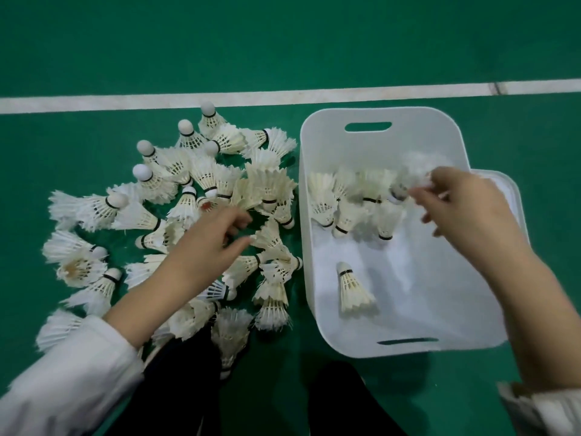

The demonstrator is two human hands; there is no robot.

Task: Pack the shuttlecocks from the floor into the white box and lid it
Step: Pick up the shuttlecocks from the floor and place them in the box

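1. Right now I read the step as mid-packing: the white box [306,247] sits on the green floor [283,42], just right of the loose shuttlecocks [157,184], with a small cluster [345,199] lying at its far end and one lone shuttlecock [353,287] nearer me.
2. My left hand [217,234] is down in the pile. Its fingers are half-curled with the thumb apart from them, and green shows in the gap, so as far as I can see it grips nothing. Its fingertips are right at the feathers.
3. My right hand [462,209] hovers over the far end of the box with a blurred shuttlecock [415,171] at its fingertips. The fingers are smeared too, so I cannot tell whether they pinch it or have let it go.
4. Most of the shuttlecocks are on the floor, so I judge the job is well short of half done.
5. Next, I think the left hand must close on one shuttlecock without dragging its neighbours (they overlap and feathers snag). The right hand has to drop its load clear of the rim.
6. The lid [503,184] lies at the box's right side, partly hidden by it and by my hand. It waits until the floor is cleared.
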